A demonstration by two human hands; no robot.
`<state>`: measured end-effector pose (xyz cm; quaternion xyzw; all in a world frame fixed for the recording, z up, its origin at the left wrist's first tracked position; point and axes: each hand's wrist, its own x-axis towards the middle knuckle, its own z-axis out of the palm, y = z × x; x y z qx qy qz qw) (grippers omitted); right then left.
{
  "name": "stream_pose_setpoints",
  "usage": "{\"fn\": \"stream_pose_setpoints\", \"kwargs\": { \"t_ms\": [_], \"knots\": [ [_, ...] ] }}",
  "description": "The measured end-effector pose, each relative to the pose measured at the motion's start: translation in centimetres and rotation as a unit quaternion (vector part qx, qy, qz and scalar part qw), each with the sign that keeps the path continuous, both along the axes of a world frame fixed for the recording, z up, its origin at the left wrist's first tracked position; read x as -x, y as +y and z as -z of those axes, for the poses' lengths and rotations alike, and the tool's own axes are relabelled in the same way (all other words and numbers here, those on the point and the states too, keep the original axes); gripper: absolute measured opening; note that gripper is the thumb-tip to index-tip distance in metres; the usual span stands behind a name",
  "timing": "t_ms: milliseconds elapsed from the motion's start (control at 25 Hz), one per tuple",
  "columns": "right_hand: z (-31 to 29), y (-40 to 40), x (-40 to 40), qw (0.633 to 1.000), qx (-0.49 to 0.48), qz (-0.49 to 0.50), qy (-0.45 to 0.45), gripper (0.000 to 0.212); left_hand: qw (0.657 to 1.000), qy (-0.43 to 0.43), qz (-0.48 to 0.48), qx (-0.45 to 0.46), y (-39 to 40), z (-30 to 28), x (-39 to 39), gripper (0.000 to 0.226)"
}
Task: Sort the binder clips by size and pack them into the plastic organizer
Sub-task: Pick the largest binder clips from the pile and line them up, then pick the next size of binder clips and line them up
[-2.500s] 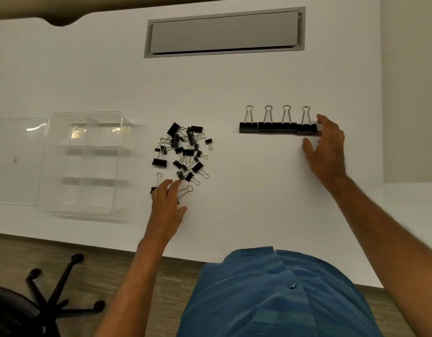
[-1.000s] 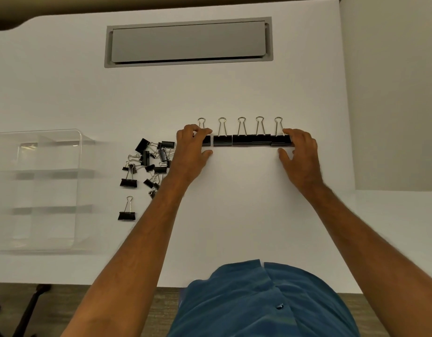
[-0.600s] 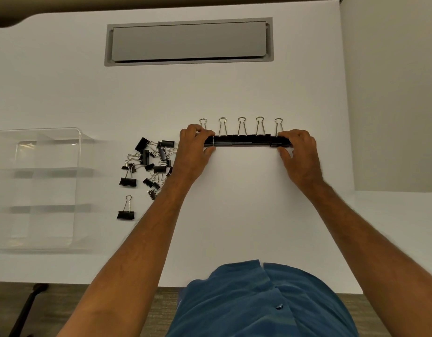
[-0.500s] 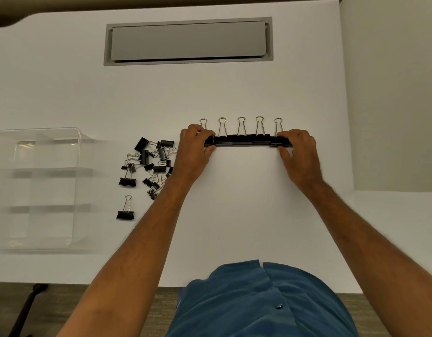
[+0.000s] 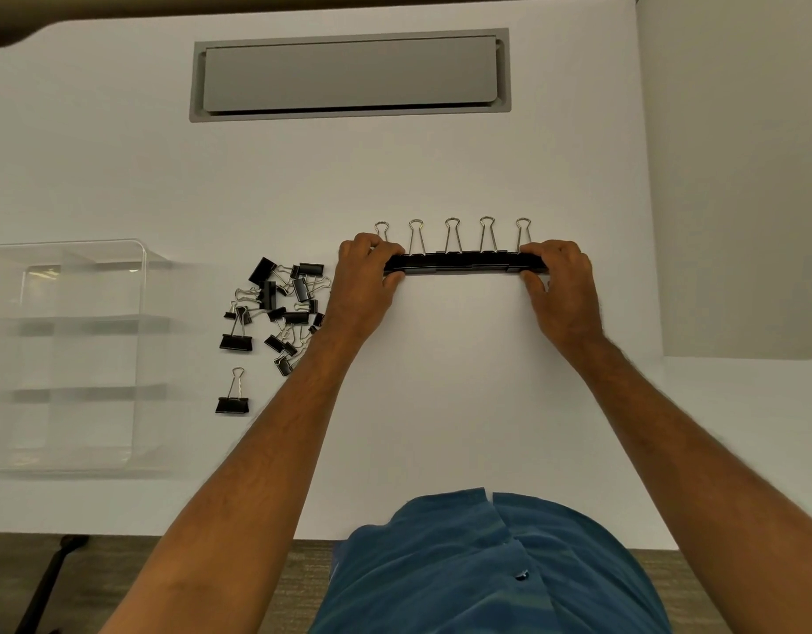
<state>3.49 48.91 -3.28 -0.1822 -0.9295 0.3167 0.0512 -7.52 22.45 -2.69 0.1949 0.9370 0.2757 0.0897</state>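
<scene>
Plastic organizer [image 5: 141, 286] sits by the table's left edge, compartments apparently unfilled. Loose pile of smaller clips [image 5: 280, 308] beside it. Left hand [image 5: 363, 286] and right hand [image 5: 562, 290] pinch opposite ends of the row of five large clips [image 5: 463, 263], mid-table. Step: gathering large size. Next, likely: squeeze evenly, carry row to organizer without buckling.

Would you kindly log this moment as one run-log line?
left hand: grips row's left end | right hand: grips right end | row of large clips: pressed together | organizer: no clips visible | loose pile: unsorted
</scene>
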Motion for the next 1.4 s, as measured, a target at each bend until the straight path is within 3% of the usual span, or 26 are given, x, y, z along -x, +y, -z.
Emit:
{"fn": "stream_pose_setpoints", "kwargs": {
  "t_ms": [360,600,720,1040,1400],
  "knots": [
    [0.0,-0.2,0.0,1.0,-0.004,0.005,-0.004,0.037,1.0,0.001,-0.001,-0.004,0.1,0.0,-0.2,0.034],
    [-0.5,-0.9,-0.8,1.0,0.006,0.018,-0.002,0.06,0.999,0.026,0.007,0.032,-0.1,-0.7,-1.2,0.048],
    [-0.6,-2.2,-2.0,0.999,-0.033,0.033,0.006,0.066,0.998,0.046,0.014,0.046,-1.0,-1.0,-2.6,0.051],
    [-1.3,-8.7,-4.4,0.998,-0.067,0.005,0.004,0.072,0.995,0.076,0.019,0.065,-7.1,-1.3,-7.1,0.046],
    [-2.4,-20.8,-4.8,0.999,0.001,-0.048,-0.003,0.069,0.998,0.045,-0.017,0.046,-18.1,-2.3,-11.5,0.045]
  ]
}}
